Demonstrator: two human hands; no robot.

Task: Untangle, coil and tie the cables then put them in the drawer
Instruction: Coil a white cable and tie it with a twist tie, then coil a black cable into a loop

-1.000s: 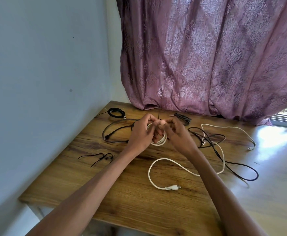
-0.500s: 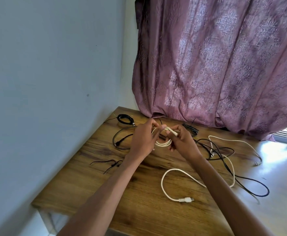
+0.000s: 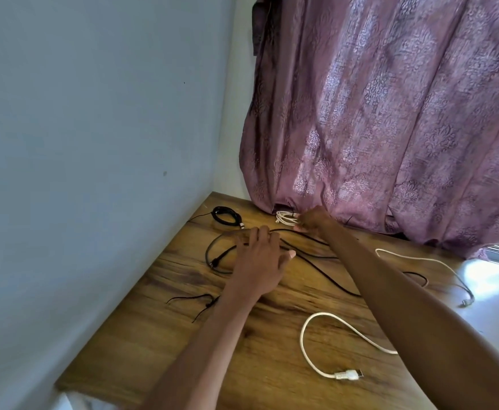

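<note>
Wooden worktop (image 3: pixel 159 335) carries loose black cable (image 3: pixel 316 263). Left hand (image 3: pixel 260 258) rests flat on it, fingers relaxed. Right hand (image 3: pixel 313 221) grip pinches white coiled cable (image 3: pixel 285 218) at the curtain (image 3: pixel 390 113) hem.

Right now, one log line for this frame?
right hand: setting white coil by curtain | left hand: open on black cable | drawer: unseen

It looks like a room in a home. A mauve patterned curtain (image 3: pixel 390 119) hangs in heavy folds down to a wood-grain table (image 3: pixel 272 350) pushed into the corner of a plain pale-blue wall (image 3: pixel 94 143). Daylight glares off the tabletop at the right, where phone-type charging cables (image 3: pixel 325 344) lie loose.
</note>
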